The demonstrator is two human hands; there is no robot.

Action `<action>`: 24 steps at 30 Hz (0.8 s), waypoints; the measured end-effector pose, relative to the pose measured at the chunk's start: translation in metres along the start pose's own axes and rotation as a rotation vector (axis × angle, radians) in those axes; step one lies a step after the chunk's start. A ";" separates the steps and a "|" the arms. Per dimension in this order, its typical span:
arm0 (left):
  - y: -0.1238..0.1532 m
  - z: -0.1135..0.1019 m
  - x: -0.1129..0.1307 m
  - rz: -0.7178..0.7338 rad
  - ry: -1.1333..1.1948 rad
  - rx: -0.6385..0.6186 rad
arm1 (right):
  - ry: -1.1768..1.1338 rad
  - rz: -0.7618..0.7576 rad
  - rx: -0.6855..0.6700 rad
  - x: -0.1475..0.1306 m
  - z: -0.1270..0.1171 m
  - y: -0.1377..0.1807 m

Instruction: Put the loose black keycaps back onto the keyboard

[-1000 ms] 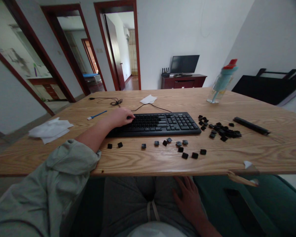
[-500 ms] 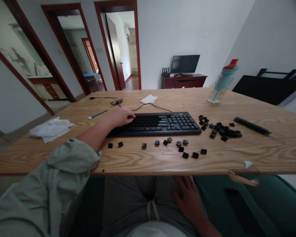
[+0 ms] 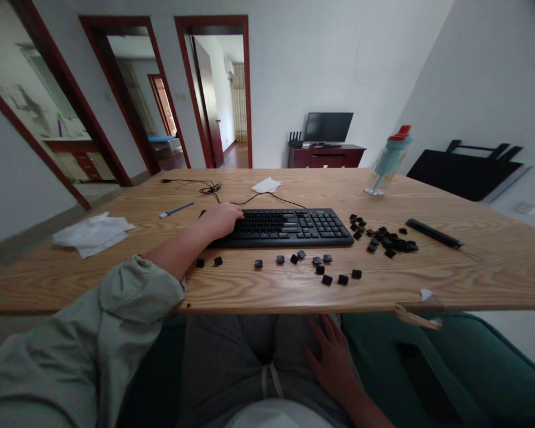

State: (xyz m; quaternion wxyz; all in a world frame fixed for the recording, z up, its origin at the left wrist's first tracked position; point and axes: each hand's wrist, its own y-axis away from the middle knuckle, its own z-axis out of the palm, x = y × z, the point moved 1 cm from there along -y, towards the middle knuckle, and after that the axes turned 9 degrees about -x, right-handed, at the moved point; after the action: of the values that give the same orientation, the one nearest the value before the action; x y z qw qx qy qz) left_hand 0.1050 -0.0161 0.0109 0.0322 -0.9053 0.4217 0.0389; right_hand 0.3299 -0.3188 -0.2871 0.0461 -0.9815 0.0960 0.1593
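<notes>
A black keyboard (image 3: 289, 227) lies on the wooden table (image 3: 472, 261). My left hand (image 3: 220, 219) rests on its left end, fingers curled over the keys with the fingertips pressing down; I see nothing held in it. Loose black keycaps (image 3: 318, 268) lie scattered in front of the keyboard, and a heap of keycaps (image 3: 386, 239) sits to its right beside a long black bar (image 3: 433, 232). My right hand (image 3: 332, 356) lies flat on my thigh under the table, fingers spread, holding nothing.
A water bottle (image 3: 386, 160) with a red lid stands at the back right. White tissues (image 3: 91, 233) lie at the left, a blue brush (image 3: 176, 209) and a coiled cable (image 3: 210, 188) behind the keyboard. Torn veneer (image 3: 417, 315) hangs from the table's front edge.
My head has pulled back and tilted a little, so the table looks farther away. Both hands stay where they were.
</notes>
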 end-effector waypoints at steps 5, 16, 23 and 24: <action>0.011 -0.007 -0.009 -0.098 -0.022 0.078 | -0.066 -0.076 -0.102 -0.011 -0.011 0.001; 0.010 0.002 -0.001 -0.016 -0.082 -0.002 | -0.186 -0.492 -0.240 -0.081 -0.159 0.010; 0.008 -0.003 0.011 -0.071 -0.142 -0.051 | -0.025 -0.564 0.130 -0.070 -0.237 -0.013; 0.008 -0.004 0.012 -0.075 -0.135 -0.060 | -0.008 -0.531 0.169 -0.064 -0.243 -0.021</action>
State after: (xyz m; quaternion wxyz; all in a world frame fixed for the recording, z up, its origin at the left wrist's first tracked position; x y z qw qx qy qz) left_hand 0.1071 -0.0309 0.0132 0.0349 -0.9163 0.3831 0.1110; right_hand 0.3486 -0.3164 -0.0355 0.1681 -0.9643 -0.1519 0.1368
